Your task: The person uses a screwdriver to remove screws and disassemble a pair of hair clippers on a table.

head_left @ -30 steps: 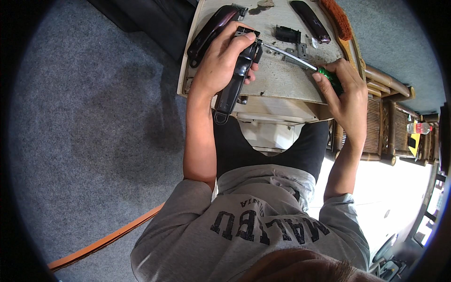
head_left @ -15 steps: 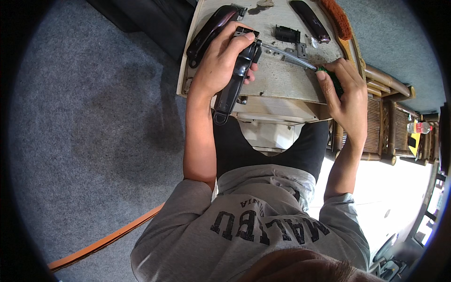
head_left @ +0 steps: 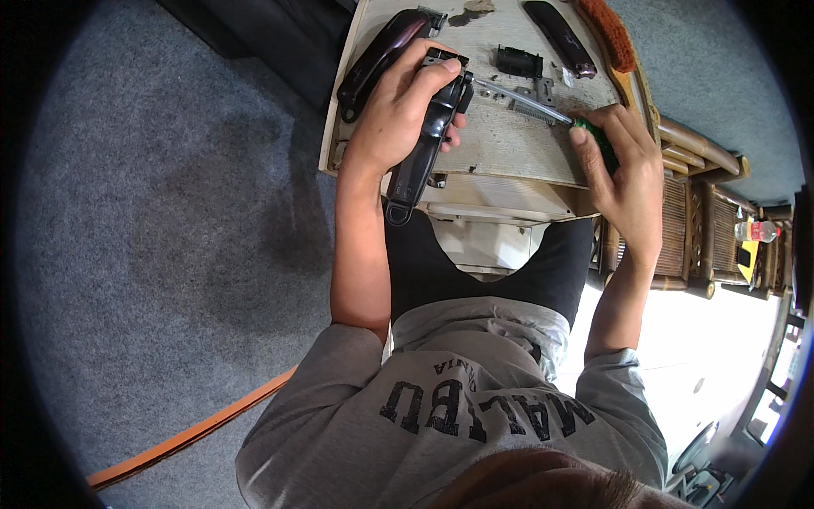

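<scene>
A black hair clipper [head_left: 426, 148] is gripped in my left hand [head_left: 396, 109], with my thumb pressed near its blade end. My right hand [head_left: 626, 170] is closed round the green handle of a screwdriver [head_left: 536, 105]. The screwdriver's metal shaft points left, and its tip meets the side of the clipper near the blade. Beyond these lie a black clipper part [head_left: 518, 62], a metal blade piece [head_left: 543, 91] and several tiny loose parts, all on the wooden tabletop [head_left: 509, 151].
A dark purple clipper [head_left: 392, 59] lies at the table's left edge. Farther back are a dark curved cover [head_left: 560, 38] and a brush with orange-brown bristles [head_left: 608, 34]. Bamboo furniture [head_left: 670, 220] stands to the right, holding a bottle [head_left: 757, 231]. An open drawer [head_left: 500, 193] sits under the tabletop.
The screwdriver has turned slightly in my right hand, and more of its green handle shows. My left hand and the clipper stay in place.
</scene>
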### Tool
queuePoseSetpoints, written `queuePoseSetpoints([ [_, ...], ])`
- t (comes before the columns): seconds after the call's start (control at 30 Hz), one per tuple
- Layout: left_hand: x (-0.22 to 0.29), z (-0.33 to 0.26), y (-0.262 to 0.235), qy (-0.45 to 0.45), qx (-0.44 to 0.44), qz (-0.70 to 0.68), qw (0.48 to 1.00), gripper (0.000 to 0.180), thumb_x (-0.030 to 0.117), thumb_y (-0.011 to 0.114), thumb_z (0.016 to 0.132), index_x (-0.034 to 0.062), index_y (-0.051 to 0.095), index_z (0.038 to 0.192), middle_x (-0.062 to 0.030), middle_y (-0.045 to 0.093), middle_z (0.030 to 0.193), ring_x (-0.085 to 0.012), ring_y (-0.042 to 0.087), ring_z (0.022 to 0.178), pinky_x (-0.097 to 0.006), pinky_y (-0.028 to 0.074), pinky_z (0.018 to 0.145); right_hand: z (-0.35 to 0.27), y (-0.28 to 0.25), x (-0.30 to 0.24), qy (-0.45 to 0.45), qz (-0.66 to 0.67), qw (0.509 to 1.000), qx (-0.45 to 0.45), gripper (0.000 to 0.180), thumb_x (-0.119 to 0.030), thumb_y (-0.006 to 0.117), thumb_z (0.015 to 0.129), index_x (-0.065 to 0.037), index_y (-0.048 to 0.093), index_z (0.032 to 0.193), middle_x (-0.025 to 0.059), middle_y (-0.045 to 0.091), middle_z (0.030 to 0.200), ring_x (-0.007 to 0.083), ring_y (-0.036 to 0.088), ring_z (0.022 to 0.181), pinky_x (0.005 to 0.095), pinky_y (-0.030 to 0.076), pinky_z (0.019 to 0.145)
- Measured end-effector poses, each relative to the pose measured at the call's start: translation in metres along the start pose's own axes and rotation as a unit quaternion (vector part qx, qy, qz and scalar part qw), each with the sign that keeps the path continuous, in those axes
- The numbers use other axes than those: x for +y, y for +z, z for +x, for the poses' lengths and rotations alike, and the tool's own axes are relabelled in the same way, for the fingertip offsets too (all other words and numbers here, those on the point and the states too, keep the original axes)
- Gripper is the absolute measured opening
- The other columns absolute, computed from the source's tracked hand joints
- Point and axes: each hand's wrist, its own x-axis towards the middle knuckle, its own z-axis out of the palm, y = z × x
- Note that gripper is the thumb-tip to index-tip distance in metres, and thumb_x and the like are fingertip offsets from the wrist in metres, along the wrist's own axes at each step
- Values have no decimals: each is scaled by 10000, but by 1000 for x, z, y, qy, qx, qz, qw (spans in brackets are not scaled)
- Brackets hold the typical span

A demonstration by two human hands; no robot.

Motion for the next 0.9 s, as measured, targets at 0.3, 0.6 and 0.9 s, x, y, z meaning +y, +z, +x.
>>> queuePoseSetpoints([
  [0.3, 0, 0, 0, -4, -2, -6, 1000, 262, 326, 606, 1063, 73, 622, 1127, -61, 655, 770, -140, 677, 583, -285, 545, 507, 0, 4, 4, -7, 15, 1000, 24, 312, -268, 827, 913, 13, 713, 988, 106, 662, 909, 286, 661, 802, 413, 535, 720],
  [0.6, -2, 0, -1, 3, -2, 0, 1000, 266, 332, 603, 1066, 73, 624, 1127, -64, 658, 765, -140, 677, 579, -281, 546, 507, 1, 2, 2, 16, -25, 1000, -1, 333, -293, 823, 924, 22, 716, 940, 108, 668, 909, 296, 652, 830, 415, 526, 731],
  [0.9, -2, 1, -1, 8, -1, 9, 1000, 286, 350, 602, 1063, 71, 627, 1123, -63, 662, 763, -137, 685, 582, -276, 545, 498, -1, 6, 3, 5, 17, 999, 29, 328, -284, 841, 903, -11, 710, 1030, 93, 668, 925, 292, 695, 852, 426, 538, 715],
])
